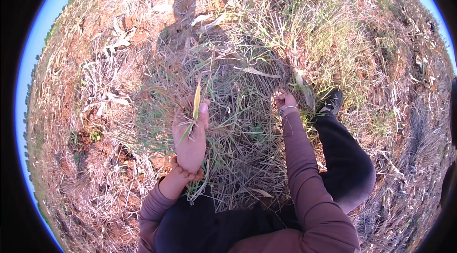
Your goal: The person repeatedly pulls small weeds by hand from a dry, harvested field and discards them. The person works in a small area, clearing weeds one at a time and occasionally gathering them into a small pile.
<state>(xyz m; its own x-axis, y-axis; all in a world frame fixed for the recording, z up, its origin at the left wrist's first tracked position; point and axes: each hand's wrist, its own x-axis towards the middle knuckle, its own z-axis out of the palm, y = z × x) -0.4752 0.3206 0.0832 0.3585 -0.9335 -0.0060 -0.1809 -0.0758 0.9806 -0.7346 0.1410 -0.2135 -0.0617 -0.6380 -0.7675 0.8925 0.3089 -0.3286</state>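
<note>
My left hand [191, 142], with a beaded bracelet [187, 172] at the wrist, is closed around a bunch of grass [157, 99] whose stems spread out to the left and upward. A yellow-green leaf blade [197, 98] stands up beside the thumb. Farther forward and to the right, my right hand [284, 99] is down among dry grass stems [280, 71]; its fingers are curled, and whether they grip any stems cannot be told. Thin bands [287, 109] circle that wrist. Between the hands lies a mat of dry and green grass [239, 124].
My bent leg in dark trousers [342, 156] and a dark shoe [334, 101] are at the right. Taller grass [321, 39] grows ahead on the right. Dry husk-like leaves [119, 40] lie on reddish soil [142, 35] at the left. A shadow [185, 21] falls ahead.
</note>
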